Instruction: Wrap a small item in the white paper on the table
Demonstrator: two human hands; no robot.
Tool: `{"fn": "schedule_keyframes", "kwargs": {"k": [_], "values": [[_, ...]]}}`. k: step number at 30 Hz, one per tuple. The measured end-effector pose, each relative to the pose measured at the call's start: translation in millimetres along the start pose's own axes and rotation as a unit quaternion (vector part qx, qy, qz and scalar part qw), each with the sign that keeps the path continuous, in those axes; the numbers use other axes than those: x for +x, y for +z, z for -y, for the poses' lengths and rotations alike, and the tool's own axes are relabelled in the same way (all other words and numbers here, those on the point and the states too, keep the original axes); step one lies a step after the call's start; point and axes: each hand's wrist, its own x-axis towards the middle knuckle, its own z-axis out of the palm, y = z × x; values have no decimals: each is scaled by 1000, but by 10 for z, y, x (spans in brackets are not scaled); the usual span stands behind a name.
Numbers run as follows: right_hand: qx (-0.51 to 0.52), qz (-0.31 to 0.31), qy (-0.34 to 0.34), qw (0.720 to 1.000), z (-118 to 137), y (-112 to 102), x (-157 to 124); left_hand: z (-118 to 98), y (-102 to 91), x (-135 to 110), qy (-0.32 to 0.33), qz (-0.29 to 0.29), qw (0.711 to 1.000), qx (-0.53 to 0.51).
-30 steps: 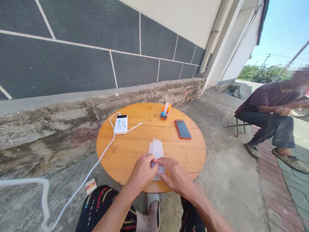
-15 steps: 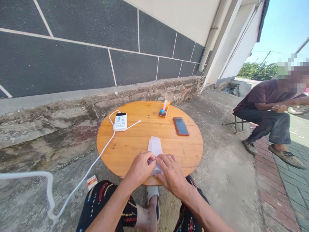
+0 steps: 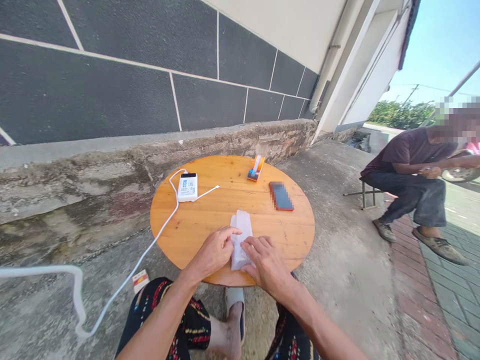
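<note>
1. Lying over the right side of the white sheet (image 3: pixel 242 252), the right hand (image 3: pixel 265 261) has bent, slightly spread fingers; whether they pinch it cannot be told.
2. The left hand (image 3: pixel 214 252) stretches 1 finger over the sheet's left side, the others curled; any grip on the edge cannot be made out.
3. Between the 2 hands, the sheet lies on the near part of the round table (image 3: pixel 198 232).
4. Farther out, a phone (image 3: pixel 283 196) lies to the right and an orange tape dispenser (image 3: pixel 255 169) near the far edge.
5. To the left is a white charger (image 3: pixel 188 188) with 2 white leads.
6. Off the table, a person (image 3: pixel 408 155) sits at the right.
</note>
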Motion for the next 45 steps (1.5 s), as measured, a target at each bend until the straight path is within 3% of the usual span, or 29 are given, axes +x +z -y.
{"fn": "schedule_keyframes", "kwargs": {"k": [5,10,14,17,21,28,40,45], "values": [[-14,5,-8,1000,-3,-17,19,83,36,13,19,14,999,-38],[-14,5,-8,1000,10,-15,10,165,69,-13,32,-13,998,-48],[-21,-7,-15,1000,43,-6,-29,167,62,-23,-58,-43,997,-12],[-23,-13,-16,1000,75,16,-70,150,67,-12,-91,-21,995,-38],[-9,-25,-9,1000,99,93,-128,132,107,0,-73,-12,994,-86],[22,-40,5,999,88,224,-186,110,107,-54,-30,-37,999,-23],[49,-34,8,998,75,192,-157,133,44,-15,52,76,995,-39],[52,-28,12,998,76,166,-150,111,38,-17,54,75,995,-29]]}}
